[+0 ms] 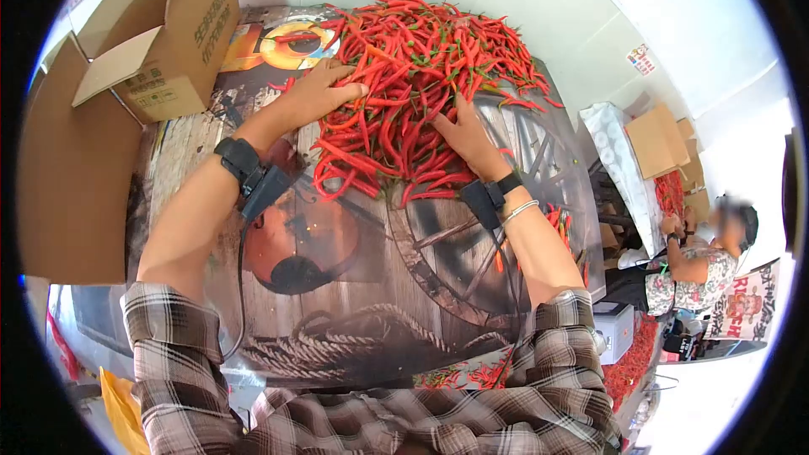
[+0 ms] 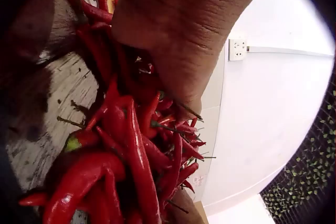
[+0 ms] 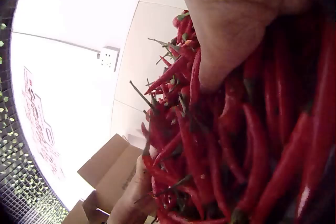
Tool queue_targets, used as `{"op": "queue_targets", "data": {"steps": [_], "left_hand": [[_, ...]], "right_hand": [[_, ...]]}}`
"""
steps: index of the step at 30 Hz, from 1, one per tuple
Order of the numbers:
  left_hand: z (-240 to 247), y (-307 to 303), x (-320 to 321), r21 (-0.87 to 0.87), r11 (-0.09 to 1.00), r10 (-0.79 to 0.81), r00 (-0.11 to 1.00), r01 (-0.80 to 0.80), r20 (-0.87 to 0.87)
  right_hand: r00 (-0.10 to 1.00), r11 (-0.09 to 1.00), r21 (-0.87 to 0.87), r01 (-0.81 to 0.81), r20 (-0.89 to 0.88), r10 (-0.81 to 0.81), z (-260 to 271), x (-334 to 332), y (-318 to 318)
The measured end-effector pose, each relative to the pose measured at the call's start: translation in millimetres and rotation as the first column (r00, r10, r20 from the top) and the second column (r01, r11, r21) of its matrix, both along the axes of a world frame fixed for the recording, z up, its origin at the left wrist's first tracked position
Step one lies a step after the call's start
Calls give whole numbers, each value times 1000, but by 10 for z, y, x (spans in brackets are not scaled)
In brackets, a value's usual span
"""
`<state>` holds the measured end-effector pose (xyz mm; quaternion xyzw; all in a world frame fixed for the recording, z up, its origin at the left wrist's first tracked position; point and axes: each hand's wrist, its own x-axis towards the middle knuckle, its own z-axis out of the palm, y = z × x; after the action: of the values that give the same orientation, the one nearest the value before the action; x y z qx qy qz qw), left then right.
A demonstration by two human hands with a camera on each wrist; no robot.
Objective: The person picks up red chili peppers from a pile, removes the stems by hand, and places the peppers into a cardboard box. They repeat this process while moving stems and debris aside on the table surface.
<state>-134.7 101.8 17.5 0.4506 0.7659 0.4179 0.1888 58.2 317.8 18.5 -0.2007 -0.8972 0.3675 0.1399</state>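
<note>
Likely light and slick, the chili pile (image 1: 413,76) scoops best from its sides, left hand (image 1: 316,99) and right hand (image 1: 468,136) there, grips too buried to tell.

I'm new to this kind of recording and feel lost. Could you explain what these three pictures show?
There is no robot here, only a person. The large picture comes from a head-worn camera, looking forward and down; the smaller two come from black cameras strapped to the left and right wrists. On the table, printed with grey-brown planks and a wheel, lies a heap of slender red chili peppers with green stems. An open brown cardboard box stands at the left. The bare left hand and right hand touch the heap; their fingers are partly hidden, so any grip is unclear.
</note>
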Motion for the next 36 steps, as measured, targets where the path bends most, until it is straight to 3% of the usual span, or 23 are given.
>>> {"op": "queue_targets", "data": {"steps": [1, 3, 9, 12, 13, 15, 17, 19, 21, 23, 25, 27, 28, 30, 31, 33, 34, 36], "left_hand": [[15, -74, 51, -3, 1000, 3, 1000, -3, -5], [48, -226, 134, 44, 999, -6, 1000, 7, -7], [59, -712, 371, -16, 999, 49, 996, -50, -70], [71, -908, 523, 68, 992, 113, 989, -107, -100], [75, -949, 536, 60, 993, 111, 988, -105, -107], [54, -1029, 526, 16, 995, 102, 988, -101, -117], [148, -1137, 592, -56, 995, 80, 991, -87, -109], [93, -1215, 654, 101, 984, 176, 911, -148, -374], [65, -1304, 721, 130, 973, 231, 862, -192, -451], [77, -1385, 810, 284, 928, 348, 828, -240, -439], [209, -1480, 988, 303, 923, 349, 850, -238, -395], [256, -1563, 1167, 322, 916, 353, 866, -241, -354], [244, -1605, 1254, 324, 915, 332, 904, -239, -270], [265, -1672, 1435, 334, 914, 273, 958, -230, -85], [261, -1695, 1492, 334, 912, 279, 957, -238, -79], [236, -1736, 1597, 280, 932, 244, 970, -229, -19], [284, -1744, 1668, 271, 931, 232, 970, -245, 77], [283, -1746, 1723, 269, 937, 207, 975, -223, 85]], "right_hand": [[1000, 1000, -3, -3, -5, 3, -60, -9, -25], [978, 986, 145, -78, -181, 104, -183, -37, -100], [989, 979, 183, -94, -95, 113, -271, -31, -490], [977, 974, 185, -133, -139, 159, -134, 10, -735], [977, 976, 177, -130, -146, 157, -73, 40, -765], [973, 972, -59, -229, -33, 227, 94, 149, -778], [975, 972, -78, -223, -7, 223, 126, 233, -732], [953, 957, 21, -288, -87, 289, 359, 388, -755], [960, 958, -64, -280, -6, 281, 512, 561, -738], [989, 985, 119, -128, -59, 136, 504, 747, -672], [986, 992, 65, -106, -126, 113, 504, 929, -594], [992, 993, 110, 47, -120, -34, 376, 1064, -389], [993, 992, 116, 41, -117, -27, 321, 1123, -318], [972, 973, 140, 182, -173, -157, 185, 1217, -211], [974, 974, 143, 175, -167, -150, 105, 1231, -186], [941, 958, -85, 273, -185, -284, -68, 1242, -180], [935, 963, -59, 262, -232, -268, -155, 1233, -193], [944, 969, -76, 237, -219, -248, -199, 1185, -321]]}}
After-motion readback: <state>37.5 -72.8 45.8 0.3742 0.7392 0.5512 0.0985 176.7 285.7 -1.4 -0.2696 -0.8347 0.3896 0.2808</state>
